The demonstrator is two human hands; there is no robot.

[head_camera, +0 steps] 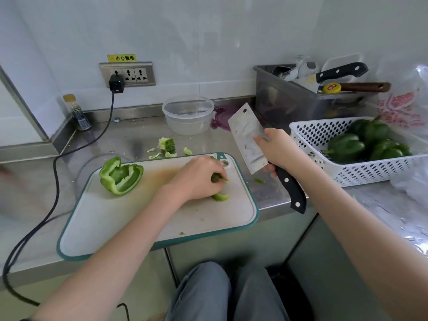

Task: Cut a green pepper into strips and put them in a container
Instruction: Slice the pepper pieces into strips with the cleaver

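Hands (199, 177) gather pepper strips (220, 196), holding cleaver (246, 137).

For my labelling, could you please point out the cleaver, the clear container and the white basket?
cleaver (246, 137): head view, flat of blade.
clear container (188, 105): head view, near rim.
white basket (324, 144): head view, perforated left wall.

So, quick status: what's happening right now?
Left hand gathering pepper pieces on board. Right hand holds cleaver raised. Container empty, unobstructed.

Brushed steel counter (139, 135), matt plastic cutting board (115, 218), clear plastic container (187, 117), perforated white plastic basket (324, 144), glossy peppers (347, 147).
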